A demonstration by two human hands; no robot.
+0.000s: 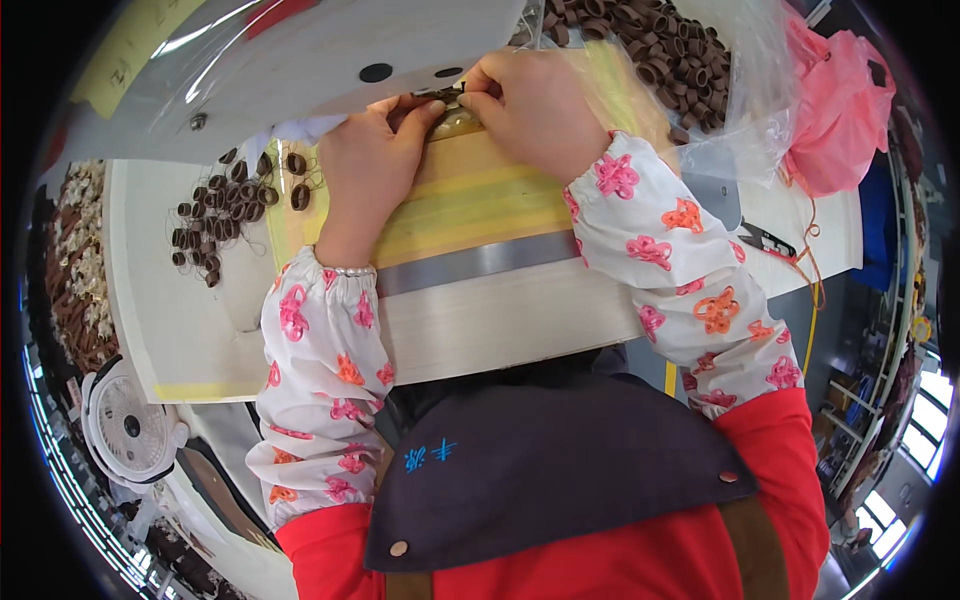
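Head view: both hands meet at the far edge of the wooden worktable (480,320), right under the pale machine housing (300,60). Left hand (372,150) and right hand (535,105) pinch a small dark piece (447,95) between fingertips; both grips narrow, closed on it. The piece is mostly hidden by the fingers, so its exact shape cannot be told; it looks like one of the brown rings.

Loose pile of brown rings (225,215) lies on the table left of the left hand, thin threads trailing from it. More rings sit in a clear plastic bag (660,50) just beyond the right hand. Pink bag (835,110) far right, small snips (765,240) near the right forearm, white fan (125,425) low on the left.

Handling judgement: the ring is likely very light, small and soft, easy to drop or squash. Best taken by its rim with fingertip pinches, as both hands do here.
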